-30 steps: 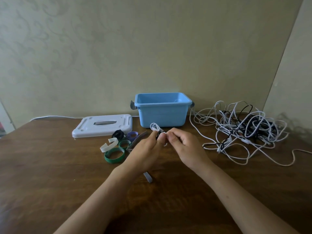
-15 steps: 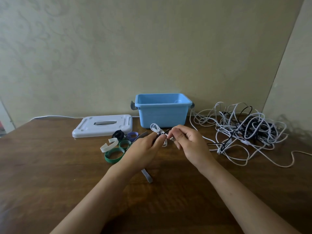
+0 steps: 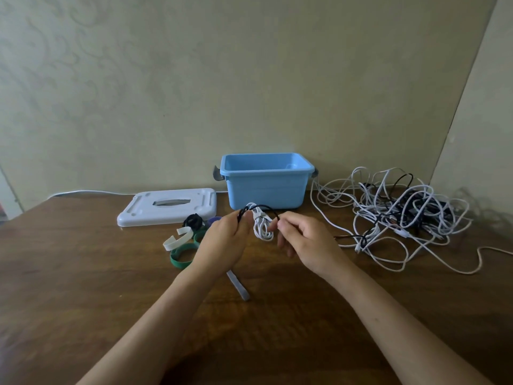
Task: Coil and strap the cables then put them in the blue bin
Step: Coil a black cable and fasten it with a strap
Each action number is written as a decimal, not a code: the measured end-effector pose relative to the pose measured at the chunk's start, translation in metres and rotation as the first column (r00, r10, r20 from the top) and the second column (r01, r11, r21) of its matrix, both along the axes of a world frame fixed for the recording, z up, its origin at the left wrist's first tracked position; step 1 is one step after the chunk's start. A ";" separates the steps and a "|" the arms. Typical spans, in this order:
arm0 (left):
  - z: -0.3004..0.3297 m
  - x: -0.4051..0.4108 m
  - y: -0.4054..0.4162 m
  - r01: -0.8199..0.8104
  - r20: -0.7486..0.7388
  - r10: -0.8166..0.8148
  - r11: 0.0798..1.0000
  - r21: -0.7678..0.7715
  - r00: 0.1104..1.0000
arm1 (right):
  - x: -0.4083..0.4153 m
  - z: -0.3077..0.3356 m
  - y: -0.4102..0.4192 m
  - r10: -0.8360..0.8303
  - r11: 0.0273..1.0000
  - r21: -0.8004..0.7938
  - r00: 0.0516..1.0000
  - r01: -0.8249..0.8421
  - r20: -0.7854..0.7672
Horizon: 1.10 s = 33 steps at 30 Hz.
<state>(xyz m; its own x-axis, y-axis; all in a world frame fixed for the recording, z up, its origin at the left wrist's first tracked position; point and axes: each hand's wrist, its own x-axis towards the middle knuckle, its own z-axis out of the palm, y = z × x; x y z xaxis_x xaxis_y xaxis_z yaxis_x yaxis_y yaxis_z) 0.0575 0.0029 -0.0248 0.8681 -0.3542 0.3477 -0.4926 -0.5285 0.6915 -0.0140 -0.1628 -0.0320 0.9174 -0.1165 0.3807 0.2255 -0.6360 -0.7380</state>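
Observation:
A small white coiled cable point(image 3: 261, 225) hangs between my hands, just in front of the blue bin point(image 3: 266, 182). My left hand point(image 3: 225, 241) grips the coil's upper left together with a thin black loop point(image 3: 259, 209) arching over it. My right hand point(image 3: 301, 240) pinches the black loop's other end beside the coil. A tangled pile of white and black cables point(image 3: 399, 215) lies on the table to the right. Coloured straps lie at left: a white strap point(image 3: 177, 238), a green strap point(image 3: 181, 255), a black strap point(image 3: 193, 220).
The bin's white lid point(image 3: 168, 206) lies flat to the left of the bin. A grey strap point(image 3: 239, 287) lies on the brown table point(image 3: 83, 287) under my left wrist. A wall stands close behind the bin.
My hands have drawn slightly apart, and the white coil now hangs in full view between them. A black loop has come up over the coil.

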 end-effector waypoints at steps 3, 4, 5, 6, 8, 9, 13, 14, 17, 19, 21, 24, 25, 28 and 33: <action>0.000 -0.002 -0.001 0.063 -0.108 -0.068 0.997 -0.048 0.992 | -0.001 -0.003 0.009 0.081 0.993 -0.088 0.997 -0.082 -0.020; -0.001 -0.003 -0.001 0.088 -0.134 -0.097 0.993 -0.072 0.986 | -0.001 -0.005 0.013 0.081 0.990 -0.117 0.996 -0.083 -0.029; -0.002 -0.003 -0.001 0.105 -0.157 -0.119 0.990 -0.095 0.980 | 0.000 -0.006 0.016 0.074 0.989 -0.123 0.997 -0.077 -0.029; -0.003 -0.003 -0.001 0.120 -0.175 -0.139 0.986 -0.116 0.975 | 0.000 -0.006 0.018 0.066 0.992 -0.111 0.998 -0.068 -0.017; -0.004 -0.001 -0.001 0.153 -0.200 -0.182 0.976 -0.152 0.963 | -0.001 -0.006 0.017 0.054 0.995 -0.080 0.998 -0.051 0.028; -0.003 -0.001 0.000 0.164 -0.204 -0.198 0.972 -0.169 0.959 | -0.002 -0.005 0.016 0.051 0.996 -0.077 0.998 -0.048 0.043; -0.003 -0.006 0.000 0.208 -0.176 -0.225 0.972 -0.109 0.958 | -0.006 -0.004 0.020 0.077 0.990 -0.114 0.997 -0.079 -0.019; -0.004 -0.007 0.000 0.211 -0.168 -0.221 0.975 -0.075 0.961 | -0.007 -0.004 0.023 0.087 0.989 -0.115 0.995 -0.092 -0.044; -0.004 -0.006 -0.001 0.201 -0.121 -0.210 0.976 -0.082 0.970 | -0.007 -0.002 0.025 0.077 0.988 -0.126 0.995 -0.085 -0.070; -0.002 -0.005 0.000 0.153 -0.051 -0.160 0.981 -0.115 0.986 | -0.006 0.000 0.019 0.017 0.979 -0.200 0.999 -0.027 -0.052; -0.001 -0.002 0.001 0.103 -0.022 -0.108 0.979 -0.174 0.994 | -0.004 0.002 0.013 -0.032 0.967 -0.253 0.998 0.019 -0.049; -0.001 0.000 0.000 0.086 -0.085 -0.112 0.959 -0.269 0.990 | -0.002 -0.003 0.011 0.029 0.957 -0.284 0.994 -0.057 -0.102; -0.003 -0.001 -0.002 0.092 -0.102 -0.125 0.956 -0.280 0.987 | -0.003 -0.007 0.015 0.065 0.953 -0.287 0.990 -0.100 -0.127; -0.012 -0.002 -0.009 0.129 -0.112 -0.169 0.945 -0.302 0.979 | -0.002 -0.012 0.029 0.105 0.957 -0.247 0.974 -0.155 -0.202; -0.011 -0.001 -0.012 0.098 -0.030 -0.120 0.914 -0.395 0.992 | 0.002 -0.011 0.040 0.044 0.946 -0.289 0.940 -0.149 -0.339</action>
<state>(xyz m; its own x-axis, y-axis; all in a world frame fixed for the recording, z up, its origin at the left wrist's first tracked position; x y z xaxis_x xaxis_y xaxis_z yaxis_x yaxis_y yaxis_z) 0.0567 -0.0089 -0.0357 0.8525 -0.2924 0.4333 -0.4893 -0.1550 0.8582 -0.0124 -0.1228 -0.0430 0.9966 0.0534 0.0632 0.0795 -0.8293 -0.5531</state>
